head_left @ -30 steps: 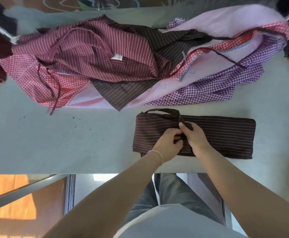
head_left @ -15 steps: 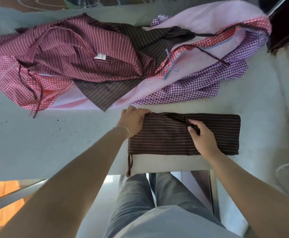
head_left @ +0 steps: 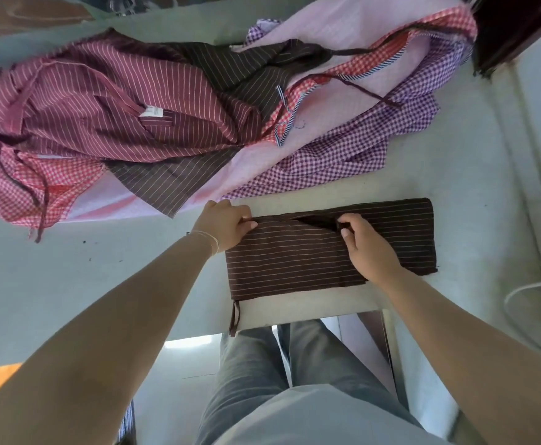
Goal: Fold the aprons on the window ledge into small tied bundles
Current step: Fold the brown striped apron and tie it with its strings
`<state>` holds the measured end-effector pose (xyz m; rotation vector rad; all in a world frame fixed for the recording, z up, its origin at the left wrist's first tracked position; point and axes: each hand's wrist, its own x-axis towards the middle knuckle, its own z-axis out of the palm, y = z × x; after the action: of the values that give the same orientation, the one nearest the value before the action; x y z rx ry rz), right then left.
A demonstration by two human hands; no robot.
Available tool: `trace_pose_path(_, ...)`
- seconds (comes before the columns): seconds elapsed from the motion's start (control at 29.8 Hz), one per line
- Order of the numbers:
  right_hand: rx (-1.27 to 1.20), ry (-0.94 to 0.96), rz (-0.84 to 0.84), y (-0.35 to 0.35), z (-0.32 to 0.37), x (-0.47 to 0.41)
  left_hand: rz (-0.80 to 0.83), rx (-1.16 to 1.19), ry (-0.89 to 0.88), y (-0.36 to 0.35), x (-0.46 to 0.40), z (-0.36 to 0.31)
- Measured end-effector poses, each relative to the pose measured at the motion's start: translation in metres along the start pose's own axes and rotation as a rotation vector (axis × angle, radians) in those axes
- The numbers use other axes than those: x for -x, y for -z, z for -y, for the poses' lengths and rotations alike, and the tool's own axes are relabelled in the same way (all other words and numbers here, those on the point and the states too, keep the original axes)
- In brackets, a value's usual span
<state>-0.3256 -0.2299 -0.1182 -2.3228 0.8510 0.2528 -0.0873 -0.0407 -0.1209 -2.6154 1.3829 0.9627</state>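
Pale window ledge (head_left: 70,284), sunlit, with a heap of unfolded aprons (head_left: 153,123) in maroon stripe, red gingham, purple gingham and pink strewn along its far side: nearer us lies the brown pinstriped apron (head_left: 295,264), folded into a long flat band close to the front edge. A second ago both our hands met at the band's middle, working the tie; now they are apart. Our left hand (head_left: 222,224) has gone out to the band's left end, its fingers (head_left: 246,223) curled over and pinching the far corner of the cloth. Our right hand (head_left: 367,248) stays near the middle, fingers (head_left: 346,226) closed on the dark strap (head_left: 319,220) that runs across the fold. One loose tie end (head_left: 234,317) now dangles over the ledge's front edge, where none showed before.

We read this as the band being squared and held flat, ready for the left end to be folded or rolled inward. No knot is made yet, so this first bundle is about half done and the heap behind waits untouched. A white cord (head_left: 519,292) curls at the right.
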Motion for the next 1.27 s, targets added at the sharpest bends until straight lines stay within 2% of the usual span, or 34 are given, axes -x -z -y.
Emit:
trace_pose_path(0.1,0.244,0.189,0.043,0.0,-0.001,0.0,-0.025,0.069,0.063,-0.01,0.0,-0.003)
trace_pose_path(0.17,0.358,0.21,0.052,-0.001,0.002,-0.001,-0.068,0.07,0.081,-0.015,0.001,-0.007)
trace_pose_path(0.27,0.341,0.167,0.099,0.0,0.005,-0.008,-0.142,0.023,0.1,-0.019,0.003,-0.009)
trace_pose_path(0.34,0.233,0.112,0.14,0.001,0.008,-0.014,-0.187,-0.009,0.107,-0.02,0.005,-0.009)
trace_pose_path(0.47,-0.211,-0.126,0.227,0.009,0.01,-0.025,-0.27,-0.069,0.108,-0.025,0.008,-0.012)
trace_pose_path(0.54,-0.348,-0.223,0.297,0.011,0.008,-0.027,-0.395,-0.089,0.122,-0.032,0.014,-0.02)
trace_pose_path(0.6,-0.485,-0.293,0.282,0.012,0.005,-0.028,-0.525,-0.086,0.065,-0.041,0.021,-0.033)
trace_pose_path(0.64,-0.557,-0.327,0.252,0.012,0.004,-0.029,-0.531,-0.086,0.0,-0.046,0.025,-0.043)
trace_pose_path(0.7,-0.618,-0.362,0.189,0.009,0.003,-0.029,-0.424,-0.121,-0.116,-0.058,0.031,-0.062)
trace_pose_path(0.77,-0.504,-0.33,0.082,0.001,0.003,-0.026,-0.274,-0.162,-0.133,-0.07,0.032,-0.074)
trace_pose_path(0.84,-0.218,-0.22,-0.096,-0.006,0.0,-0.016,-0.182,-0.206,-0.093,-0.083,0.03,-0.077)
trace_pose_path(0.94,0.247,0.131,-0.323,-0.022,-0.005,0.002,-0.144,-0.244,-0.09,-0.089,0.025,-0.074)
trace_pose_path(1.01,0.381,0.351,-0.245,-0.035,-0.006,0.01,-0.133,-0.254,-0.122,-0.089,0.024,-0.074)
trace_pose_path(1.04,0.435,0.387,-0.153,-0.042,-0.007,0.014,-0.127,-0.265,-0.135,-0.089,0.024,-0.074)
trace_pose_path(1.14,0.521,0.289,0.064,-0.052,-0.015,0.015,-0.109,-0.287,-0.15,-0.088,0.023,-0.071)
trace_pose_path(1.27,0.543,0.284,0.161,-0.049,-0.017,0.01,-0.07,-0.318,-0.138,-0.083,0.022,-0.062)
